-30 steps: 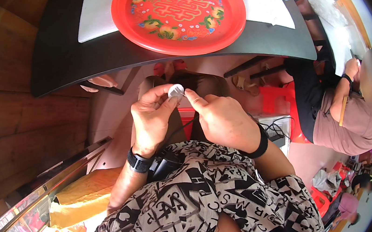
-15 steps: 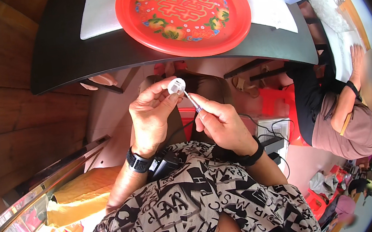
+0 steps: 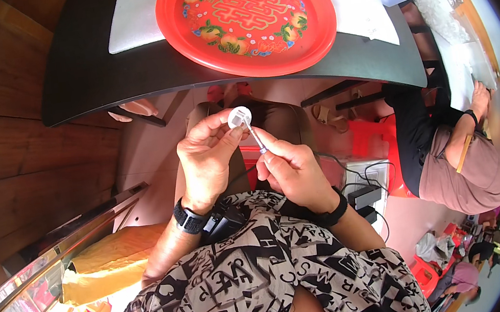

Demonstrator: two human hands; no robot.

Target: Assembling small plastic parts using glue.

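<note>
A small white round piece (image 3: 235, 114) with raised shapes on its face is pinched between the thumb and fingers of my left hand (image 3: 208, 152). My right hand (image 3: 290, 162) grips a thin, pen-like tool (image 3: 255, 137) with a pale shaft and a greyish-purple collar; its exact kind is too small to tell. The tool's tip meets the face of the round piece near its lower right. My right fingers hide the tool's rear part. Both hands are held up over my lap, just below the table's near edge.
A red floral tray (image 3: 253, 61) rests on the dark table (image 3: 126, 77), partly over white sheets (image 3: 134, 20). Black cables and adapters (image 3: 364, 194) lie by my right forearm. At the right sits another person (image 3: 470, 171). Yellow-orange cloth (image 3: 109, 263) is at lower left.
My hands have shifted slightly; the white piece has turned a little, and the tool's tip has moved further onto its face. The person at the right has lowered a hand.
</note>
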